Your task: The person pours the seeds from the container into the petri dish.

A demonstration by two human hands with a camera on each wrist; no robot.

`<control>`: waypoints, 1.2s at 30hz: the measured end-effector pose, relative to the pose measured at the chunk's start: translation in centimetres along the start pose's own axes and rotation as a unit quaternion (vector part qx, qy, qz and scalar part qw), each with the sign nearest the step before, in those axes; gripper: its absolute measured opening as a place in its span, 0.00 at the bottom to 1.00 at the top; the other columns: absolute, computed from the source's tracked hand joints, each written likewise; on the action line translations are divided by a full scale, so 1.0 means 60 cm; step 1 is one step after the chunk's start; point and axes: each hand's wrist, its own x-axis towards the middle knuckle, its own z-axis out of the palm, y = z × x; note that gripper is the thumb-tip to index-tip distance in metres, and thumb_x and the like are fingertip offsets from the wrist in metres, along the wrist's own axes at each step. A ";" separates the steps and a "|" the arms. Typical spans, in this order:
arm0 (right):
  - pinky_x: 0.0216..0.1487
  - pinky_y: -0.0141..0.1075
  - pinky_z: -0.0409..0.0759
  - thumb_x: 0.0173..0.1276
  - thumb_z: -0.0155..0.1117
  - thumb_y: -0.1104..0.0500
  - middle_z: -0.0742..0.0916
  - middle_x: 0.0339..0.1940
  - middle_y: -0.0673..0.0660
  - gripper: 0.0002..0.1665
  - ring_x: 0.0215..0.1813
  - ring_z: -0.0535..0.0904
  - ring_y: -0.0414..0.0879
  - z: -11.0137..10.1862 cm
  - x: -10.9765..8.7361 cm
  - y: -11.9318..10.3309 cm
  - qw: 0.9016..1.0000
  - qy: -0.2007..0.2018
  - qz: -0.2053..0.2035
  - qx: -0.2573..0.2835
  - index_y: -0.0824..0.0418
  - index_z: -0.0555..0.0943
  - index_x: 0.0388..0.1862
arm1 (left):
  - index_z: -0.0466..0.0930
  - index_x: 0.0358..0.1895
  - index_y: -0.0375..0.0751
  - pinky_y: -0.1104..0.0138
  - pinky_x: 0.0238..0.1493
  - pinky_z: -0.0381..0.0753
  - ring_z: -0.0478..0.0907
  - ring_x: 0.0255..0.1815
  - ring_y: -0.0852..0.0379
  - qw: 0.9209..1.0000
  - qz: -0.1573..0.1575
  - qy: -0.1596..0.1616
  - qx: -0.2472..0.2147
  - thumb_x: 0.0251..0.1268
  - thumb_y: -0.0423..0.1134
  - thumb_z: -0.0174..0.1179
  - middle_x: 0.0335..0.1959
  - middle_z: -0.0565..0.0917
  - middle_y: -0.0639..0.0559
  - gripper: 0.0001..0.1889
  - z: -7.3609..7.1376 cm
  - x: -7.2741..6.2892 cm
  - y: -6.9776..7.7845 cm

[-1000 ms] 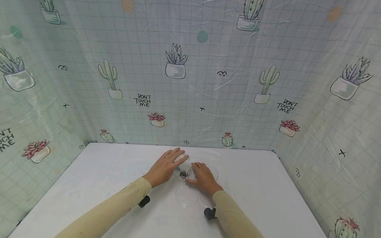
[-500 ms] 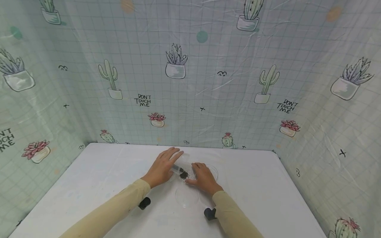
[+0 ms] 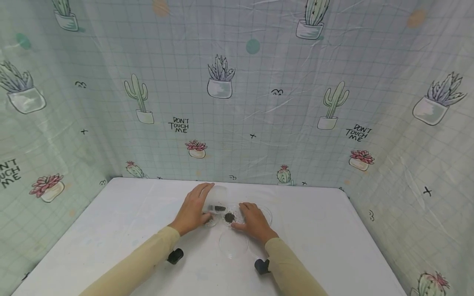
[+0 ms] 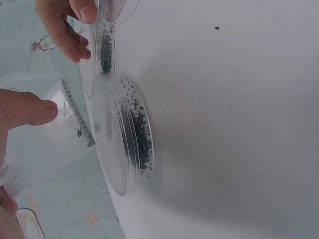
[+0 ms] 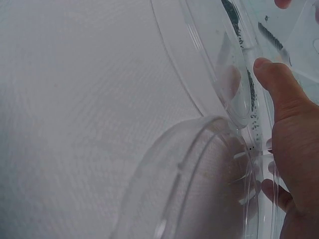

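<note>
My left hand (image 3: 192,209) pinches a clear plastic bag (image 4: 50,124) with a dark band along one edge and a few dark bits inside. Below it stands a clear petri dish (image 4: 112,144) holding dark granules. Another petri dish, with a pile of dark granules (image 3: 229,218), lies between the hands in the head view. My right hand (image 3: 255,222) steadies that dish, thumb and fingers spread around its rim. In the right wrist view the right thumb (image 5: 274,79) lies along the dish side.
Nearer the body lies a clear round dish piece (image 3: 233,244). Another clear dish (image 3: 266,216) is partly hidden behind the right hand. A stray granule (image 4: 217,28) sits on the white table (image 3: 314,242). Patterned cloth (image 3: 252,102) hangs behind and at both sides.
My left hand has drawn back to the left with the bag, uncovering the granule pile and the dish beneath the hand. The pile looks darker and fuller. The right hand stays put.
</note>
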 end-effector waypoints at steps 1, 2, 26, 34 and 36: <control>0.68 0.48 0.73 0.55 0.70 0.34 0.78 0.64 0.60 0.49 0.67 0.72 0.54 0.000 0.000 0.000 1.000 -0.001 0.001 -0.001 0.63 0.71 0.67 | 0.58 0.73 0.44 0.47 0.68 0.69 0.65 0.70 0.45 1.000 -0.005 0.002 -0.002 0.39 0.39 0.79 0.67 0.68 0.45 0.53 -0.002 -0.002 -0.002; 0.68 0.48 0.73 0.55 0.70 0.34 0.78 0.64 0.60 0.49 0.67 0.72 0.55 0.000 0.000 0.000 1.000 0.000 0.001 -0.002 0.63 0.71 0.67 | 0.57 0.74 0.44 0.47 0.67 0.69 0.65 0.70 0.45 1.000 -0.013 0.002 -0.002 0.39 0.39 0.79 0.67 0.68 0.44 0.54 -0.003 -0.003 -0.003; 0.69 0.47 0.72 0.55 0.70 0.34 0.76 0.66 0.59 0.49 0.68 0.71 0.54 0.001 0.001 0.001 1.000 -0.009 0.015 0.012 0.61 0.70 0.68 | 0.52 0.76 0.46 0.43 0.62 0.69 0.67 0.65 0.41 0.995 -0.085 0.032 -0.031 0.40 0.39 0.77 0.64 0.67 0.38 0.56 -0.031 -0.039 -0.049; 0.70 0.46 0.71 0.55 0.70 0.34 0.76 0.67 0.58 0.50 0.68 0.71 0.54 0.004 0.003 0.002 1.000 -0.015 0.019 0.016 0.61 0.69 0.69 | 0.50 0.76 0.45 0.41 0.61 0.69 0.70 0.61 0.37 0.992 -0.119 0.027 -0.038 0.41 0.40 0.77 0.64 0.65 0.36 0.57 -0.036 -0.052 -0.062; 0.70 0.46 0.71 0.55 0.70 0.34 0.76 0.67 0.58 0.50 0.68 0.71 0.54 0.004 0.003 0.002 1.000 -0.016 0.020 0.017 0.61 0.69 0.69 | 0.50 0.76 0.44 0.41 0.62 0.68 0.69 0.62 0.36 0.991 -0.128 0.023 -0.041 0.42 0.41 0.77 0.64 0.65 0.36 0.56 -0.037 -0.055 -0.065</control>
